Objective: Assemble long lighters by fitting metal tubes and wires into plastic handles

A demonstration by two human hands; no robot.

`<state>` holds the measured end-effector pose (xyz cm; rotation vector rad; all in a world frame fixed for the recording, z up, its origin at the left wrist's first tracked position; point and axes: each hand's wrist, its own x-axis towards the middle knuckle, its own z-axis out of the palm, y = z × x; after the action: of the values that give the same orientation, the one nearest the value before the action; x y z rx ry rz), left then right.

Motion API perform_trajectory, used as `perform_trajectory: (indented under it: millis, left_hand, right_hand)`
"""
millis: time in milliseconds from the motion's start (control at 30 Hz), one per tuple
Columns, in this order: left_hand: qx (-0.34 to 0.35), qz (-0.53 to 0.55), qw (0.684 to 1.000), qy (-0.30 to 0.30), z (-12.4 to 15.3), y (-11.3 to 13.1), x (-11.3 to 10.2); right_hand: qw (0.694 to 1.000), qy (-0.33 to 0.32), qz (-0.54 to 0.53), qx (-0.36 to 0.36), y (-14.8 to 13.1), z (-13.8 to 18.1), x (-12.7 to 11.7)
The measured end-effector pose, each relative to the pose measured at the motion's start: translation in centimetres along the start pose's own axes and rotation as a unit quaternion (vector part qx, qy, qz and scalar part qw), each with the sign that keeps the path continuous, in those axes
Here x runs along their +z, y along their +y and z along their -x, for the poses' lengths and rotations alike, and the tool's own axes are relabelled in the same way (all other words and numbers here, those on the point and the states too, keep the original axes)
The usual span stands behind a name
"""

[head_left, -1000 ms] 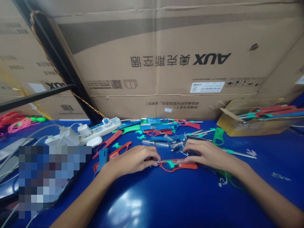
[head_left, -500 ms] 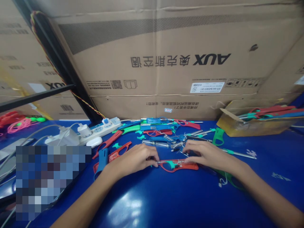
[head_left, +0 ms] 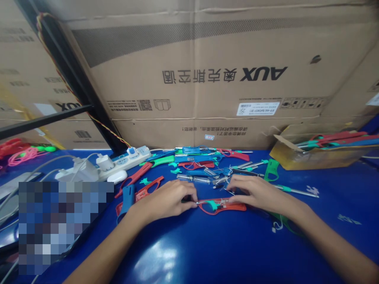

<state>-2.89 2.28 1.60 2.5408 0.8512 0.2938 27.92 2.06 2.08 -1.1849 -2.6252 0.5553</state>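
Observation:
A red lighter handle shell (head_left: 217,210) lies in front of me on the blue table, its inside facing up. In it are a green trigger (head_left: 211,205) and small clear and metal parts. My left hand (head_left: 174,197) is closed in a pinch at the shell's left end, on a small thin piece I cannot make out. My right hand (head_left: 255,193) is closed on the shell's right end, thumb against it. A thin metal piece shows by its index finger. Just behind the hands are clear tubes (head_left: 194,179) and a blue lighter shell (head_left: 204,172).
Several red, blue and green lighter parts (head_left: 197,165) lie along the back. At right stands a cardboard box (head_left: 316,157) of lighters. A white power strip (head_left: 124,161) with chargers and cables is at left. A large carton (head_left: 207,47) walls off the back.
My left fingertips have shifted very slightly left, a little away from the shell's end. The right hand and the shell look almost the same.

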Motion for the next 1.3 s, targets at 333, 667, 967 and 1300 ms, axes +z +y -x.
perform_trajectory:
  millis: [333,667,967,1300]
  left_hand:
    - [-0.026,-0.009,1.000,0.007,-0.1,0.0,0.3]
    - [-0.020,-0.111,0.992,0.062,-0.5,-0.7,0.8]
    - [-0.030,-0.100,0.994,0.045,0.0,-0.3,0.5]
    - [-0.155,-0.254,0.949,0.101,0.9,-3.2,-1.9]
  right_hand:
    - [1.000,-0.002,0.008,-0.007,0.0,0.0,0.2]
    - [0.998,0.025,0.014,-0.061,0.1,-0.2,0.9]
    - [0.997,0.027,0.009,-0.067,-0.3,-0.3,1.0]
    - [0.995,0.059,0.020,-0.081,-0.1,-0.2,0.7]
